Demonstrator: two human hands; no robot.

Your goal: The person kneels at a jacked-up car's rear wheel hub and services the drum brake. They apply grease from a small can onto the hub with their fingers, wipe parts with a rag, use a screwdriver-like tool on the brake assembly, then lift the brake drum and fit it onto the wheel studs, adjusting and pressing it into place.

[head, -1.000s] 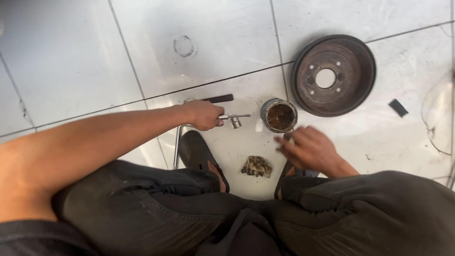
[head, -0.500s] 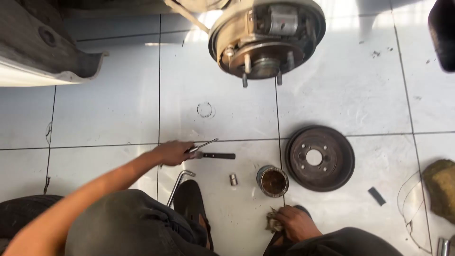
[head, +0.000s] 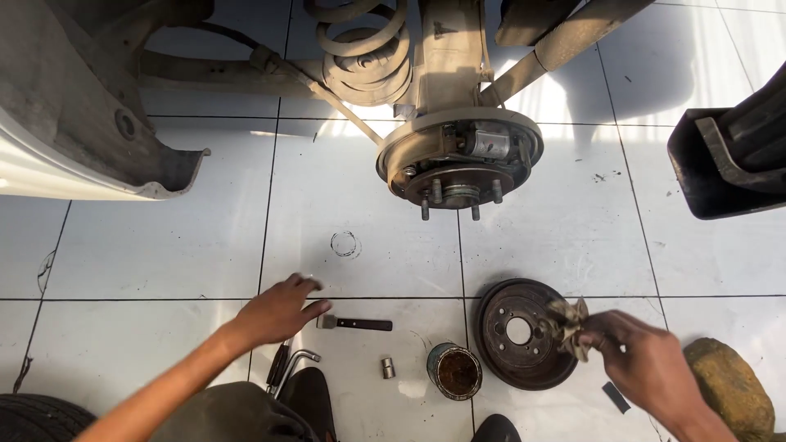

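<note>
My left hand (head: 278, 309) hovers low over the white tiled floor (head: 164, 254), fingers loosely curled and slightly spread, pinching nothing that I can make out; a blur at the fingertips keeps me from telling more. Just to its right lies a small tool with a dark handle (head: 354, 324), flat on the tile and not touched by the hand. Below the hand, a bent metal wrench (head: 293, 365) lies beside my knee. My right hand (head: 647, 364) has its grip pressed together on a crumpled dirty rag (head: 566, 324), which is held over the right rim of the removed brake drum (head: 517, 331). The drum lies flat on the floor, open face up, with its centre bore and stud holes showing. Containers: one small round tin (head: 455, 371) stands upright just left of the drum, apart from it, lid off; inside is a dark brown, greasy-looking mass filling the bottom, level not clear. A short metal socket (head: 387, 367) stands left of the tin. Above, the exposed wheel hub (head: 460, 160) with its studs hangs under a coil spring (head: 366, 57). A yellowish lump (head: 729, 383) sits at far right near my wrist. A black bin (head: 725, 160) at upper right; contents cannot be told.
</note>
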